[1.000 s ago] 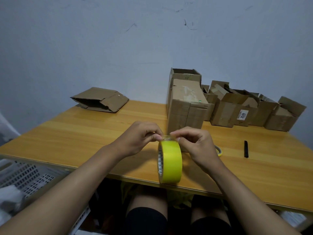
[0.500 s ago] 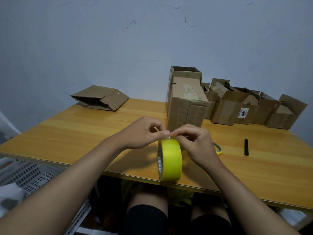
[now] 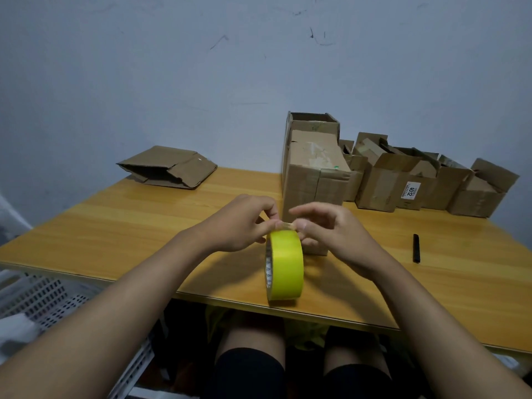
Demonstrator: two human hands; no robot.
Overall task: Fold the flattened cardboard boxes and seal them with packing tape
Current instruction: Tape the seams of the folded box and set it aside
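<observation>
The yellow tape roll (image 3: 285, 266) stands on edge near the front of the bench (image 3: 121, 223), where it stood half a second ago. The left hand (image 3: 241, 223) and right hand (image 3: 325, 228) both pinch at its top, each grip closed on what seems to be the clear loose tape end, though blur hides it. The right hand's fingers have spread wider than before; the folded box (image 3: 313, 180) stands just behind.

Cardboard, wood grain and glossy tape

The tape roll (image 3: 285, 264) looks smooth, glossy yellow plastic film; the table (image 3: 144, 226) is varnished, faintly shiny wood-grain; the sealed box (image 3: 315, 182) and flattened box (image 3: 169, 167) are matt brown cardboard; the basket (image 3: 43, 298) is perforated white plastic.
</observation>
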